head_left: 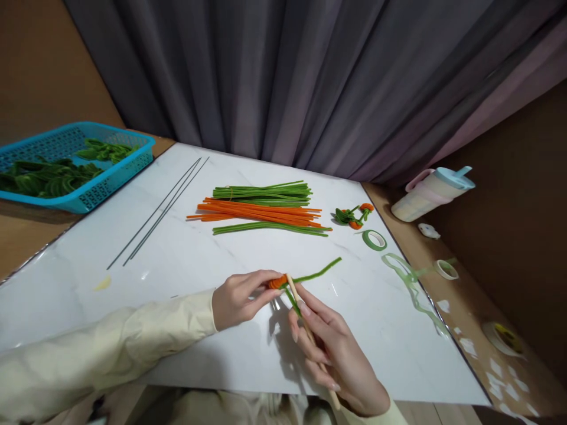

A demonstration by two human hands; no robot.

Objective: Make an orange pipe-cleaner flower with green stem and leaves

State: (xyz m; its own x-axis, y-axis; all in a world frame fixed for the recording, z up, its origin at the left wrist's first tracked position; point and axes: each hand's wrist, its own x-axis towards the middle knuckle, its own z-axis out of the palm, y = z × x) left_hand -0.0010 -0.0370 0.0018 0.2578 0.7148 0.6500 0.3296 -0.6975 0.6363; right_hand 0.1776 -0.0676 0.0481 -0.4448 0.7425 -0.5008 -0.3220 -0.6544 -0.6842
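Between the fingertips of my left hand (pixel 243 297) is a coiled orange pipe cleaner piece (pixel 278 283). Two green pipe cleaner ends (pixel 319 273) stick out from it, one reaching to the right and one down toward my right hand. My right hand (pixel 330 348) is closed around a thin wooden stick (pixel 296 295), whose upper tip touches the orange coil. Beyond my hands lie a bundle of orange pipe cleaners (pixel 259 211) and green pipe cleaners (pixel 266 192), with a smaller green row (pixel 270 227) in front.
A blue basket (pixel 119 177) of green leaf shapes stands at the left. Thin dark wires (pixel 162 212) lie nearby. Finished orange-green pieces (pixel 354 216), green tape (pixel 374 239), a loose green ribbon (pixel 411 286) and a tumbler (pixel 432 193) are on the right.
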